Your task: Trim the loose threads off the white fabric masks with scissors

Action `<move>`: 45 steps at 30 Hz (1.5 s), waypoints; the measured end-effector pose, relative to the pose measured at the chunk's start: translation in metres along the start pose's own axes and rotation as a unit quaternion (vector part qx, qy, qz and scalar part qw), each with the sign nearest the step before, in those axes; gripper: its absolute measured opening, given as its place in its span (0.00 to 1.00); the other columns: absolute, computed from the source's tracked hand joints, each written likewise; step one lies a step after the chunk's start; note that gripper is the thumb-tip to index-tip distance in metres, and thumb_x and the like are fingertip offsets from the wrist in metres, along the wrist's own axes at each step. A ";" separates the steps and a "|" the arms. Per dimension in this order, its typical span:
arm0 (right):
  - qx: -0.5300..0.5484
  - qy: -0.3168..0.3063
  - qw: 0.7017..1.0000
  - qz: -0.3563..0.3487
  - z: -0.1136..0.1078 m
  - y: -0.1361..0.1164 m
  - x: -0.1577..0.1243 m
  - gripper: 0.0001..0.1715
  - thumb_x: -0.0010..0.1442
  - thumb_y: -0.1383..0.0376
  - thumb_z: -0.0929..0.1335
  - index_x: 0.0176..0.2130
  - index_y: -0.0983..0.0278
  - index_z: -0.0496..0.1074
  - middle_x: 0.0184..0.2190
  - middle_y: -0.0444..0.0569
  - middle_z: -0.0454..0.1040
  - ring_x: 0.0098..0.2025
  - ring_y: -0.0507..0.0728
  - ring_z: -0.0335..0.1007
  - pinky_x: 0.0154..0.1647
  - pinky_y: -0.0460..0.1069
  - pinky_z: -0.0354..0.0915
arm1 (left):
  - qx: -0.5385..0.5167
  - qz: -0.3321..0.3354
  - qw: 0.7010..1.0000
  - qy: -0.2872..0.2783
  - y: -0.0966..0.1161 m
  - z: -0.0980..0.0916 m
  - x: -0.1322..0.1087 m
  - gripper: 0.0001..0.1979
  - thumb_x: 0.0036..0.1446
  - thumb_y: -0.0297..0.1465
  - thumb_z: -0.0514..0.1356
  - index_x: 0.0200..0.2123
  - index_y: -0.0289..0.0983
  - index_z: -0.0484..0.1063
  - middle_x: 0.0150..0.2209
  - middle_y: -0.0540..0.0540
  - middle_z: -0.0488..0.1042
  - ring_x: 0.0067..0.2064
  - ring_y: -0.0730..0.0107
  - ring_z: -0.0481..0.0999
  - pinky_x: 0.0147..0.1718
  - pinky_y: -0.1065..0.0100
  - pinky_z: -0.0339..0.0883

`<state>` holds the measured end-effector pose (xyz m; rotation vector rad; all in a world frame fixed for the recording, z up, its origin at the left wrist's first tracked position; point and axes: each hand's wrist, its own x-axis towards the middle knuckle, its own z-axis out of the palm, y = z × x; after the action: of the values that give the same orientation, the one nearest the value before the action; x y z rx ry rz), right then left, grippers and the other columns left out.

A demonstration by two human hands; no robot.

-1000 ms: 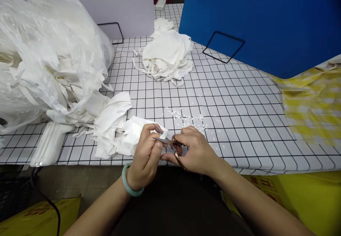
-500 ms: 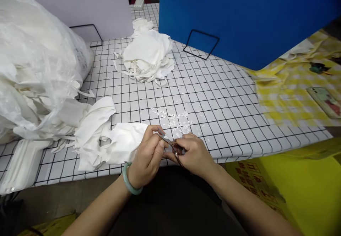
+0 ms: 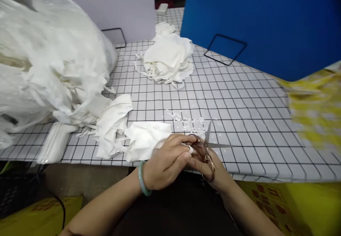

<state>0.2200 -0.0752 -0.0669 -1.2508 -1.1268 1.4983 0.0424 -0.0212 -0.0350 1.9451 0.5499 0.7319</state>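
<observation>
My left hand, with a green bangle at the wrist, is closed on a white cloth piece. Part of that cloth lies on the table left of the fingers, and a small white end shows at the fingertips. My right hand has its fingers through the handles of the scissors. Their blades are spread and point away and to the right. Both hands meet at the fingertips over the table's front edge. Small white snippets lie scattered just beyond them.
A pile of white cloth pieces sits farther back. At left, a big clear plastic bag bulges with white cloth, beside a long white object. A blue panel and a pale panel stand behind. Yellow checked cloth lies right.
The scissors have swung from pointing left at my left fingers to pointing right, blades now spread wide. My hands have come together at the fingertips. The whole view has shifted.
</observation>
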 end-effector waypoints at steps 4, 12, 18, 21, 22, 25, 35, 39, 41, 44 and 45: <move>-0.040 0.028 0.999 0.007 0.015 0.009 0.006 0.13 0.61 0.56 0.71 0.35 0.59 0.65 0.31 0.45 0.67 0.30 0.54 0.65 0.27 0.47 0.64 | 0.104 -0.056 0.981 0.151 -0.010 -0.045 -0.025 0.12 0.69 0.28 0.51 0.38 0.36 0.74 0.46 0.39 0.76 0.54 0.58 0.75 0.52 0.55 0.71; -0.015 0.111 0.991 -0.068 0.010 -0.004 0.015 0.09 0.59 0.64 0.70 0.36 0.58 0.64 0.33 0.45 0.66 0.33 0.55 0.68 0.34 0.50 0.67 | 0.239 -0.251 0.937 0.037 -0.032 -0.108 -0.075 0.09 0.59 0.36 0.62 0.32 0.36 0.72 0.30 0.47 0.72 0.33 0.63 0.71 0.33 0.63 0.68; 0.076 0.097 0.986 -0.112 0.016 -0.050 0.032 0.12 0.51 0.66 0.71 0.33 0.58 0.63 0.29 0.43 0.62 0.28 0.53 0.66 0.28 0.50 0.67 | 0.028 -0.168 0.921 0.351 -0.010 -0.137 -0.062 0.08 0.66 0.36 0.59 0.35 0.38 0.71 0.30 0.50 0.70 0.31 0.72 0.70 0.28 0.71 0.65; 0.060 0.077 0.988 -0.122 0.028 -0.064 0.044 0.12 0.53 0.65 0.71 0.34 0.58 0.63 0.30 0.43 0.64 0.29 0.55 0.71 0.30 0.52 0.71 | 0.026 -0.107 0.916 0.385 0.007 -0.146 -0.042 0.14 0.68 0.37 0.58 0.30 0.37 0.70 0.25 0.52 0.66 0.25 0.76 0.65 0.21 0.73 0.60; 0.046 0.073 0.989 -0.122 0.035 -0.067 0.050 0.12 0.54 0.64 0.72 0.35 0.58 0.64 0.31 0.43 0.66 0.29 0.54 0.71 0.29 0.52 0.71 | 0.023 -0.101 0.927 0.361 0.013 -0.145 -0.033 0.14 0.68 0.37 0.59 0.30 0.37 0.70 0.25 0.51 0.66 0.24 0.76 0.65 0.19 0.73 0.59; 0.012 0.043 0.994 -0.104 0.060 -0.070 0.073 0.19 0.55 0.59 0.74 0.43 0.57 0.66 0.39 0.45 0.72 0.26 0.52 0.70 0.22 0.49 0.68 | -0.041 -0.112 0.966 0.230 0.029 -0.136 -0.001 0.11 0.67 0.35 0.60 0.32 0.36 0.72 0.26 0.50 0.71 0.24 0.75 0.72 0.21 0.73 0.67; 0.032 0.113 0.987 -0.111 0.071 -0.078 0.115 0.23 0.50 0.54 0.76 0.37 0.58 0.64 0.31 0.44 0.70 0.29 0.54 0.70 0.21 0.48 0.65 | 0.054 -0.194 0.944 0.260 -0.037 -0.125 -0.018 0.15 0.62 0.28 0.56 0.52 0.31 0.70 0.53 0.35 0.74 0.56 0.54 0.74 0.56 0.49 0.70; 0.023 0.094 0.980 -0.175 0.070 -0.104 0.116 0.20 0.53 0.53 0.75 0.37 0.58 0.64 0.31 0.43 0.68 0.33 0.55 0.72 0.26 0.49 0.68 | 0.059 -0.265 0.956 0.111 -0.058 -0.103 -0.041 0.38 0.55 0.36 0.65 0.66 0.35 0.56 0.58 0.33 0.71 0.60 0.49 0.71 0.58 0.47 0.67; 0.022 0.081 0.976 -0.198 0.074 -0.113 0.121 0.20 0.54 0.51 0.75 0.36 0.57 0.64 0.31 0.43 0.67 0.33 0.55 0.72 0.27 0.49 0.68 | 0.049 -0.284 0.955 0.064 -0.056 -0.097 -0.044 0.33 0.56 0.36 0.65 0.63 0.35 0.63 0.47 0.39 0.77 0.49 0.54 0.77 0.51 0.53 0.72; 0.025 0.058 0.980 -0.191 0.081 -0.118 0.129 0.21 0.54 0.50 0.74 0.35 0.57 0.63 0.28 0.41 0.64 0.28 0.53 0.68 0.22 0.47 0.63 | 0.029 -0.304 0.952 0.028 -0.039 -0.102 -0.048 0.14 0.62 0.38 0.60 0.44 0.35 0.77 0.31 0.47 0.76 0.33 0.65 0.75 0.35 0.64 0.72; 0.022 0.043 0.983 -0.179 0.082 -0.118 0.131 0.21 0.55 0.50 0.74 0.35 0.58 0.63 0.28 0.41 0.64 0.27 0.52 0.66 0.21 0.47 0.61 | 0.007 -0.303 0.953 0.023 -0.031 -0.106 -0.051 0.15 0.64 0.39 0.58 0.40 0.35 0.79 0.28 0.48 0.73 0.29 0.69 0.71 0.30 0.67 0.69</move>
<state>0.1292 0.0690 0.0267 -1.0086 -1.1830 1.1809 -0.0696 0.0258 -0.0374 1.6356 1.1172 0.3773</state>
